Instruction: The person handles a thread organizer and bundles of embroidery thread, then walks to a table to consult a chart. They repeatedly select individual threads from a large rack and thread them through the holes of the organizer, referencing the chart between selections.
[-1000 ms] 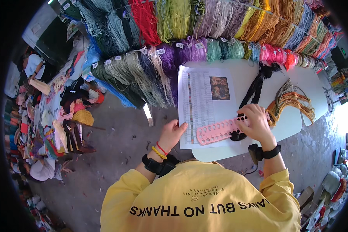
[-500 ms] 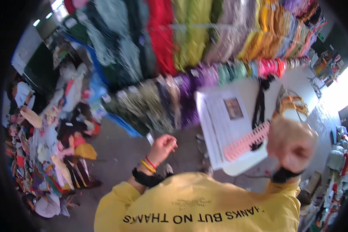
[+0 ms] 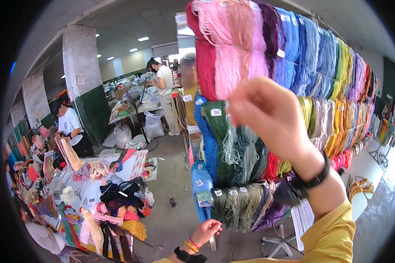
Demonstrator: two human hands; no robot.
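My right hand (image 3: 270, 116) is raised before a tall rack of hanging yarn skeins, its fingers curled together. Whatever it may hold is hidden. Close to its fingertips hang a dark green skein (image 3: 216, 127) with a white tag and a grey-blue skein (image 3: 245, 149). Above it are a pink skein (image 3: 227, 72) and several blue skeins (image 3: 289, 39). Low at the rack's near left corner is my left hand (image 3: 205, 232), fingers drawn together, with nothing visible in them. It is just below olive-grey skeins (image 3: 239, 208) and a light blue skein (image 3: 202, 175).
A table (image 3: 136, 160) heaped with yarn and cloth stands left, with a seated person (image 3: 72, 122) behind it. Another person (image 3: 164, 92) stands farther back by a second table. A white table (image 3: 368, 164) with orange-brown yarn is at right; a wheeled base (image 3: 281, 241) stands below the rack.
The view has lifted and swung left, bringing the rack's left end and two people into sight. My right hand has moved from above the white table up to the skeins. Both hands stay closed.
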